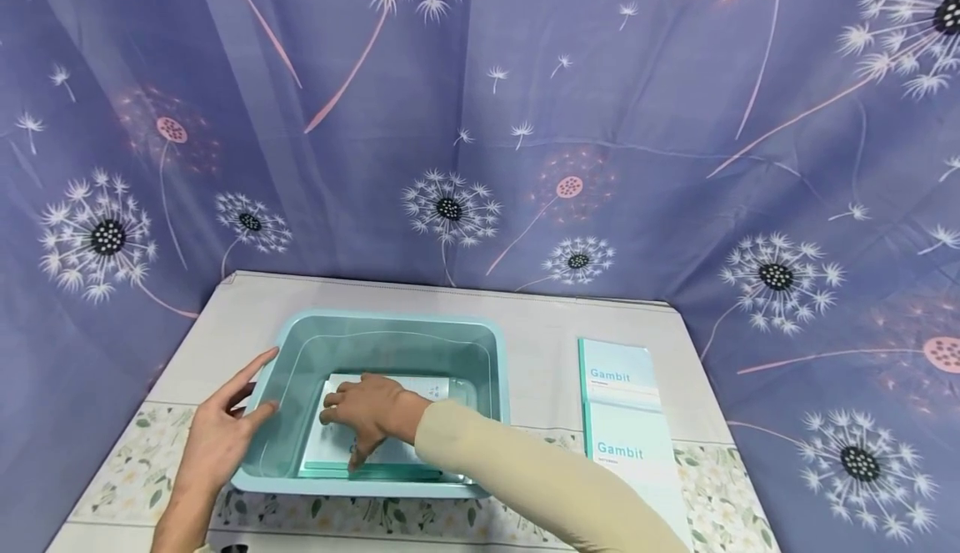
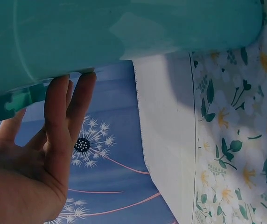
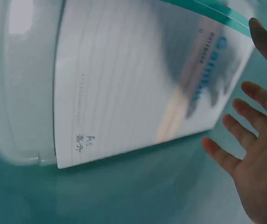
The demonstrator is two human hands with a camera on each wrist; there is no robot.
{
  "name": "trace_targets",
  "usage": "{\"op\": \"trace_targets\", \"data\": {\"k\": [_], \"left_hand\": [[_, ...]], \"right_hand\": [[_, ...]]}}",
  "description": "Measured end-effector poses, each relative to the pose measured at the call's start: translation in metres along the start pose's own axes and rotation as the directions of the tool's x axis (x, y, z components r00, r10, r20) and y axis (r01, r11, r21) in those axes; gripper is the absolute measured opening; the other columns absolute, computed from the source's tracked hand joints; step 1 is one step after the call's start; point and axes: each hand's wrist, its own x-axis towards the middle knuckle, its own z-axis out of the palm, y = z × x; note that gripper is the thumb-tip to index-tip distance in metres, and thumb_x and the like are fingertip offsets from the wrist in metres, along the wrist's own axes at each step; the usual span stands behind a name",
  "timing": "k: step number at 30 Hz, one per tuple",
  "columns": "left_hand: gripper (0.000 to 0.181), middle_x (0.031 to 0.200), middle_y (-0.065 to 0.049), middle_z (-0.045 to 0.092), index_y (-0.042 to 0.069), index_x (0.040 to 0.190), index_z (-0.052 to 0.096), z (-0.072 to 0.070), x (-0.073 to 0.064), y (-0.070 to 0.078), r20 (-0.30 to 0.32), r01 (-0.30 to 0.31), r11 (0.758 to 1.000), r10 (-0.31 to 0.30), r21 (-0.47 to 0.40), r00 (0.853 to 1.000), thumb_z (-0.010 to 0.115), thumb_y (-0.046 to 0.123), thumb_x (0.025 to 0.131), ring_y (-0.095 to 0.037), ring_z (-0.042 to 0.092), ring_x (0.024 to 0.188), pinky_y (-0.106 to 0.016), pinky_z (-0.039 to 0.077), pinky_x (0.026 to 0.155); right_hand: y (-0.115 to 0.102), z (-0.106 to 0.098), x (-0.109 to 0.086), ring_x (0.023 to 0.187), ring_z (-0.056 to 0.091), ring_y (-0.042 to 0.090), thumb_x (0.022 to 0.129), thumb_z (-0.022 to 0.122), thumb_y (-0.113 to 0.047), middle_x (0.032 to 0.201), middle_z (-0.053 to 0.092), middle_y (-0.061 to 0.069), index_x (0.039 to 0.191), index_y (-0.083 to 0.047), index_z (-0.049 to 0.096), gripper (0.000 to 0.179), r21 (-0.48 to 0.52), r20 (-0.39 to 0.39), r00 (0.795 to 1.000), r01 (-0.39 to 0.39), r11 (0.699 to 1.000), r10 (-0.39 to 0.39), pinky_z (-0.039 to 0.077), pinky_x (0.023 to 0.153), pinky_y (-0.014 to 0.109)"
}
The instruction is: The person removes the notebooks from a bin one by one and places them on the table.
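Note:
A light teal plastic tub (image 1: 375, 325) stands on the table with white notebooks (image 1: 393, 450) lying stacked inside; their green bound edges face the near wall. My left hand (image 1: 219, 432) holds the tub's left rim, thumb over the edge and fingers against the outside. In the left wrist view, those fingers (image 2: 56, 107) touch the tub wall (image 2: 91, 37). Over the stack, my right hand (image 1: 372, 409) spreads its fingers and grips nothing. The right wrist view shows the top notebook (image 3: 119, 84) with "Gambit" lettering beside that hand (image 3: 257, 158); whether they touch, I cannot tell.
Right of the tub, more Gambit notebooks (image 1: 618, 374) lie overlapping in a row, partly behind the right sleeve (image 1: 525, 470). A floral strip (image 1: 720, 495) crosses the white table. Purple dandelion-print cloth (image 1: 517, 228) hangs at the back and sides.

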Motion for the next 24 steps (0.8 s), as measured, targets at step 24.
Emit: {"op": "trace_targets", "data": {"k": [24], "left_hand": [[0.072,0.128,-0.021,0.065,0.040,0.147,0.045,0.002,-0.001,0.000,-0.004,0.036,0.999,-0.036,-0.015,0.999,0.069,0.007,0.088,-0.019,0.060,0.111,-0.012,0.045,0.068]], "right_hand": [[-0.014,0.015,0.007,0.137,0.036,0.001,0.068,0.053,-0.090,0.156,0.027,-0.017,0.149,-0.052,0.022,0.095,-0.203,0.002,1.000,-0.009,0.979,0.010,0.035,0.110,0.030]]}}
